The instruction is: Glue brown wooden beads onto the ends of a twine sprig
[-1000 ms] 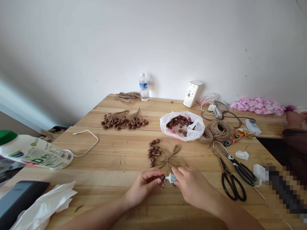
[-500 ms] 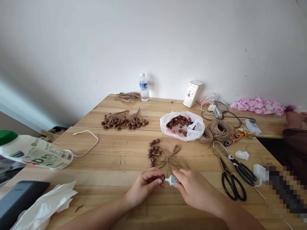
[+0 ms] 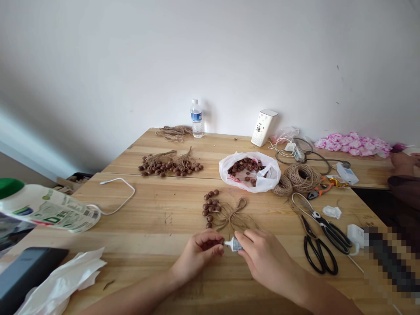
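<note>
My left hand [image 3: 198, 253] pinches a small brown nutshell [image 3: 222, 241] between thumb and fingers; most of it is hidden. A white tube of glue [image 3: 234, 244] is gripped in my right hand [image 3: 267, 260], its narrow nozzle pointing left at the shell. Whether the tip touches the shell is too small to tell. Just beyond my hands lies a knotted bundle of twine [image 3: 231, 214] with a loop at the top and loose strands spreading out. Several round brown nuts [image 3: 210, 209] sit at its left side.
A white plastic bag [image 3: 226, 173] of nutshells lies behind, with twine balls [image 3: 302, 176] beside it. Scissors [image 3: 318, 251], shears [image 3: 331, 232] and pliers [image 3: 320, 190] lie right. Finished nut bunches [image 3: 170, 165] and a water bottle [image 3: 197, 120] are farther back. A co-worker's arm [image 3: 402, 168] is far right.
The left-hand fingers have shifted slightly and now cover more of the nutshell. The glue tube is tilted a little differently, its nozzle still at the shell.
</note>
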Available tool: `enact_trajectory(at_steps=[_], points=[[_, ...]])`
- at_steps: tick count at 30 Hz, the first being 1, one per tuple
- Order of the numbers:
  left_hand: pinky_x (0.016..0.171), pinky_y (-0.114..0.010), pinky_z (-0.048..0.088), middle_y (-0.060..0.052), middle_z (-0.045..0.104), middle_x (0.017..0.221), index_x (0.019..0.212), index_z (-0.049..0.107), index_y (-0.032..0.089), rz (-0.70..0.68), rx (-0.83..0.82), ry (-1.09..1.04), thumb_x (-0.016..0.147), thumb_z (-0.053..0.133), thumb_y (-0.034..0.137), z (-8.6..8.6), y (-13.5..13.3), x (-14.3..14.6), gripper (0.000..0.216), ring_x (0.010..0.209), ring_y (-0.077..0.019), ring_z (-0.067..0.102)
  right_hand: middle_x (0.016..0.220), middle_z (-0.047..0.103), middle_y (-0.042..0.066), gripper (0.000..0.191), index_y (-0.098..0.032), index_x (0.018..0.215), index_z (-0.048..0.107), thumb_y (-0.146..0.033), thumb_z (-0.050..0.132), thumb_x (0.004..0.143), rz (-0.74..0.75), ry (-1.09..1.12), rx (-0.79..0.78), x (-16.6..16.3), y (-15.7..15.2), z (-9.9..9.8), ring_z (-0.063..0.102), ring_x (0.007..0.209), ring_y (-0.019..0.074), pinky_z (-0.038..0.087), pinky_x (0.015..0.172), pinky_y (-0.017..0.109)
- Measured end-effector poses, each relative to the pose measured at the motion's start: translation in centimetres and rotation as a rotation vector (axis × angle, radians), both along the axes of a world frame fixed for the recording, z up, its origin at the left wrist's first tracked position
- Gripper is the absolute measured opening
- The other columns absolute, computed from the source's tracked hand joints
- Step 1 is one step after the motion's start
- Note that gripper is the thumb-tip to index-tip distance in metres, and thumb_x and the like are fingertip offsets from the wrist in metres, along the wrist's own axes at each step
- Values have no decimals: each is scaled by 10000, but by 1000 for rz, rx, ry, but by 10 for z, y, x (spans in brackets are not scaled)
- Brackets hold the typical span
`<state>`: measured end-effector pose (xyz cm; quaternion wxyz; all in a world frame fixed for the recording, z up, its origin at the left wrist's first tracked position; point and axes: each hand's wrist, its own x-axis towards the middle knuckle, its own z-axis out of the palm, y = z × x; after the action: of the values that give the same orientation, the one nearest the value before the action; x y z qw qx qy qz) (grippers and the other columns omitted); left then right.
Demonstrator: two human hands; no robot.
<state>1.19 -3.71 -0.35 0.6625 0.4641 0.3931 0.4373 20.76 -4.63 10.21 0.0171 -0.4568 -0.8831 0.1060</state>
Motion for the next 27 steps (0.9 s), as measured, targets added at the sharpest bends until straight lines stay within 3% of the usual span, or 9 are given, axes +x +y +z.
enact_trajectory(at_steps=[8, 16, 27], points=[[617, -289, 526, 9, 649, 695, 789, 702, 172, 34, -51, -108, 668, 764, 266, 2, 1, 2, 165, 602, -146, 627, 892, 626, 57, 289, -153, 1127, 577, -121, 573, 840, -15, -24, 31, 1, 2, -4, 576, 817, 205, 399, 693, 303], [632, -276, 506, -11, 663, 692, 793, 695, 163, 2, -6, -22, 685, 752, 272, -1, 0, 0, 164, 625, -148, 620, 842, 611, 47, 291, -170, 1097, 579, -104, 594, 814, 67, -73, 169, -2, 1, -13, 544, 753, 196, 343, 657, 319], [578, -291, 495, -14, 692, 573, 794, 690, 144, -14, -164, -117, 639, 779, 355, 4, 3, 1, 276, 532, -155, 612, 814, 578, 41, 301, -189, 1079, 592, -46, 534, 820, 110, -40, 323, 3, 6, -17, 492, 732, 170, 294, 658, 320]])
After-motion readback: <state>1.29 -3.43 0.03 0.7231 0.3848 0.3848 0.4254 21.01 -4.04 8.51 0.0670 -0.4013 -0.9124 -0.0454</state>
